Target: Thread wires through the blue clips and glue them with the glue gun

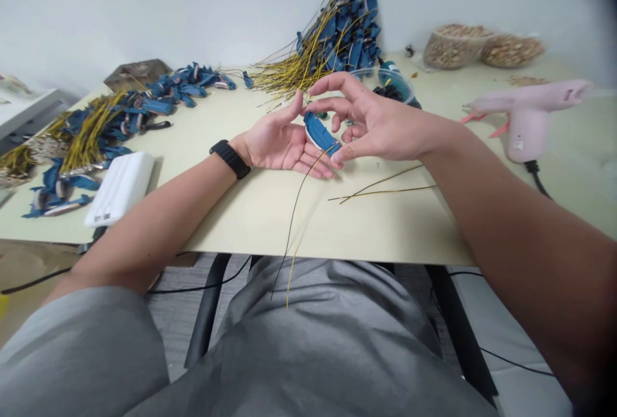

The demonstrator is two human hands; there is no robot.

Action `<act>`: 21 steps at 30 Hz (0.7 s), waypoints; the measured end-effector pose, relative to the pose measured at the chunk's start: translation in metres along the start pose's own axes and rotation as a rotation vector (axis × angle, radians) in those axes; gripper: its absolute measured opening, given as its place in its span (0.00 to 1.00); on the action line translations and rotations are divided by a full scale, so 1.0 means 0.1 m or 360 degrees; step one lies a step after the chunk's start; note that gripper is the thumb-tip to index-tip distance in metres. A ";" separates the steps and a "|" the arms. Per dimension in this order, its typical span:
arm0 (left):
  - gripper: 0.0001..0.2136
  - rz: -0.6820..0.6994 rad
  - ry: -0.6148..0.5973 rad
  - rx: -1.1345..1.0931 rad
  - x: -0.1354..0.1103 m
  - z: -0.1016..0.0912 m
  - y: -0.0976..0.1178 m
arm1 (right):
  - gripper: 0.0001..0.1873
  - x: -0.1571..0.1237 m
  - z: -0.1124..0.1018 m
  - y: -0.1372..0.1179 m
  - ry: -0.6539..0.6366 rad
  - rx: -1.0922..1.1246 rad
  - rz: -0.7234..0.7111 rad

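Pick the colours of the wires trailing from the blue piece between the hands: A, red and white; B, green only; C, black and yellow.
C. A thin black wire and a yellow wire trail down from the blue piece.

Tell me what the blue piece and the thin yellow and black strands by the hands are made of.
The blue piece looks like matte woven fabric, perhaps denim, with a pale folded edge. The strands look like plastic-sheathed wire: smooth, thin and holding springy curves, though no core shows.
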State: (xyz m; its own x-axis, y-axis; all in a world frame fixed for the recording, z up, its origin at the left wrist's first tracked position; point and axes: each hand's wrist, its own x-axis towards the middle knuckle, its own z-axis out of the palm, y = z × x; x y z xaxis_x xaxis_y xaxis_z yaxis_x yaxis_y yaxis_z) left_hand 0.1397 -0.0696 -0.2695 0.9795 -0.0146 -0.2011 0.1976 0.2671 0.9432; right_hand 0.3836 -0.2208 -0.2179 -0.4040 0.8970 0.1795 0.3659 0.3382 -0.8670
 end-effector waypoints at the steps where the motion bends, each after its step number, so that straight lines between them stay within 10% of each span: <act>1: 0.58 0.0000 0.0012 -0.0030 0.01 0.02 0.01 | 0.53 0.00 0.01 -0.01 0.0025 0.0014 0.0017; 21: 0.54 0.0118 0.0153 -0.0353 0.01 0.00 -0.08 | 0.48 -0.01 0.02 -0.04 0.0148 0.0079 0.0090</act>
State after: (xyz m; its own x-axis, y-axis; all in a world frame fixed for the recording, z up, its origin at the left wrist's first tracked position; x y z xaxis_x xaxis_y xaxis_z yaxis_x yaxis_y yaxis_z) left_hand 0.1394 -0.0717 -0.2774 0.9805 0.1019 -0.1678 0.1013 0.4693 0.8772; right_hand 0.3806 -0.2243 -0.2154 -0.3032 0.9377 0.1699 0.3428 0.2737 -0.8986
